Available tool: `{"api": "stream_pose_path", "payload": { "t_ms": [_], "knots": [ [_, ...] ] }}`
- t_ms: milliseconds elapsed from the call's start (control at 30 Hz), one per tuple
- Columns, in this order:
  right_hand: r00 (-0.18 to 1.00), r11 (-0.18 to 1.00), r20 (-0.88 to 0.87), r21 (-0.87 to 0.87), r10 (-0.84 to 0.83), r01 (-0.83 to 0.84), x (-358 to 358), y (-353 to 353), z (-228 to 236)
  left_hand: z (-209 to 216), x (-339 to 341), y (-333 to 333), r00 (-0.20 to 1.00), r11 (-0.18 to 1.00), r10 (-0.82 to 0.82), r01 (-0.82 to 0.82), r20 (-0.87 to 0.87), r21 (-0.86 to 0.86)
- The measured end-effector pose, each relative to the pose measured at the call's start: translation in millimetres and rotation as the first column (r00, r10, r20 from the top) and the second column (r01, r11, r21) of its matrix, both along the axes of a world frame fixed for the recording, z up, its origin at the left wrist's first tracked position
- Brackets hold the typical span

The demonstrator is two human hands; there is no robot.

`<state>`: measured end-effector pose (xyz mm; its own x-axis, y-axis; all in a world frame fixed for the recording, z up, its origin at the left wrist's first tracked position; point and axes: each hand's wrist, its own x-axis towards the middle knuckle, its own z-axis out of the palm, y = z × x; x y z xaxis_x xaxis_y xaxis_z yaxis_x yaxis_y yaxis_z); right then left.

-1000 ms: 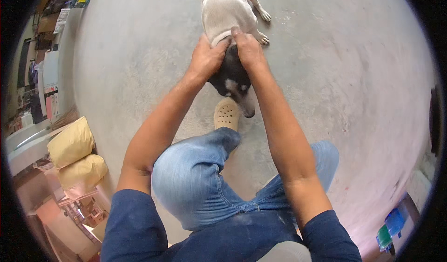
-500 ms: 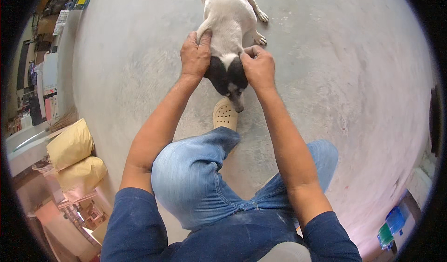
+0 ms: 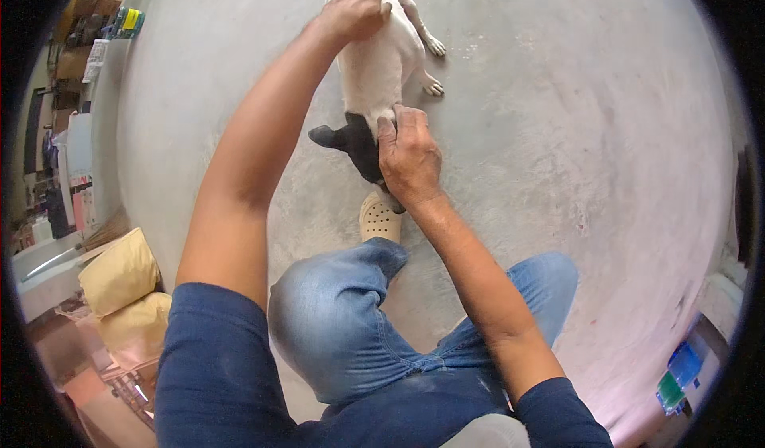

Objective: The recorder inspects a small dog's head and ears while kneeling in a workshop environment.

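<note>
A person crouches on a grey concrete floor [image 3: 558, 113] over a small white dog [image 3: 381, 58] with a black head [image 3: 355, 141]. The left hand [image 3: 355, 11] rests on the dog's back near the rump, fingers [image 3: 374, 6] curled against the white coat, while the right hand [image 3: 408, 157] lies flat on the dog's neck, covering part of the dark head. Two of the dog's paws [image 3: 433, 66] show on the floor to its right. A cream clog [image 3: 380, 217] sits just below the right hand, above a knee in blue jeans [image 3: 343, 320]. Two yellow sacks [image 3: 123, 289] lie at the left edge; green and blue items [image 3: 677, 376] sit at the lower right
</note>
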<state>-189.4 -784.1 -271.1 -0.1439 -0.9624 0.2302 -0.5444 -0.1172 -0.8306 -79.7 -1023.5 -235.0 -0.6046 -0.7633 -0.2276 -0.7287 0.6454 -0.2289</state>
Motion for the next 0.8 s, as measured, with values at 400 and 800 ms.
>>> {"api": "stream_pose_path", "payload": {
  "t_ms": [400, 800],
  "knots": [
    [0.998, 0.998, -0.035, -0.021, 0.061, -0.062, 2, -6, 3, 11, 24, 94, 0.837, 0.965, 0.077, -0.199, -0.541, -0.171],
    [0.993, 0.998, 0.1, -0.015, 0.063, -0.062, -3, -21, 7, 8, 18, 110, 0.808, 0.95, 0.016, -0.197, -0.589, -0.244]
  ]
}}
